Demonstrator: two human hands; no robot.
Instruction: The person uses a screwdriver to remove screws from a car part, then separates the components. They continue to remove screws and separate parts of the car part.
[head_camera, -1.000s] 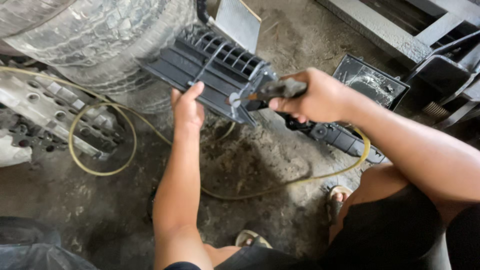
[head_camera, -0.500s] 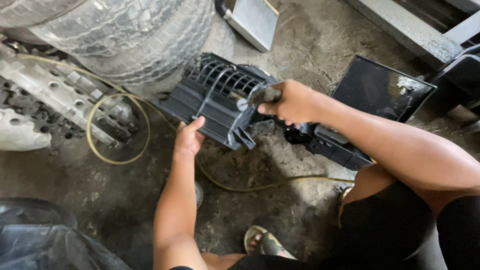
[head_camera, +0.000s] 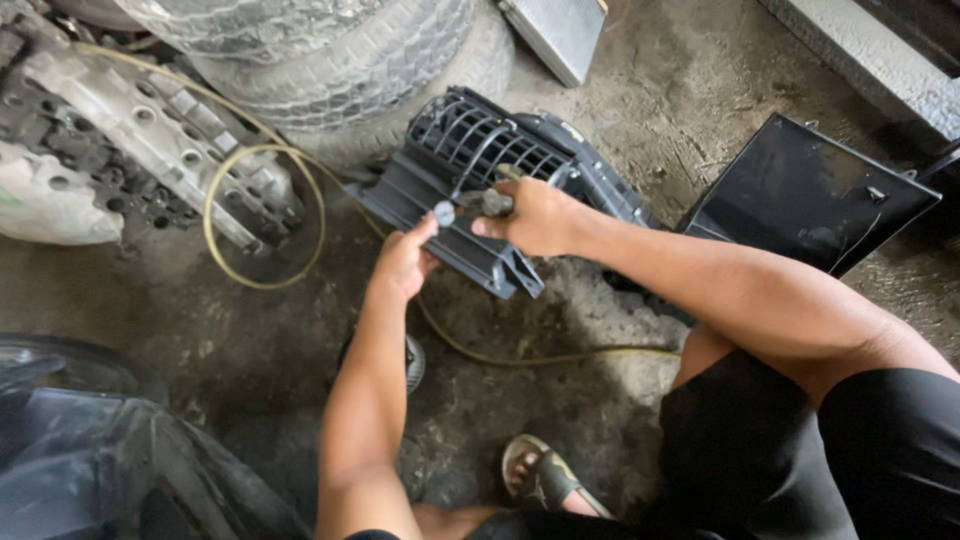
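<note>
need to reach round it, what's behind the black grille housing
Behind the black grille housing stand stacked tyres. The right hand with its nozzle tool and the left hand cover its near face.

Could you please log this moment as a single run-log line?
left hand: steadies black vent housing | right hand: grips air-gun tool at its grille | yellow hose: on floor

The tyres (head_camera: 330, 60) at twelve o'clock are cut off by the top edge. The right hand (head_camera: 535, 215) hides most of the tool (head_camera: 470, 206) it grips, perhaps an air nozzle. The dark heap (head_camera: 110, 450) at eight o'clock is blurred and runs off the frame.
</note>
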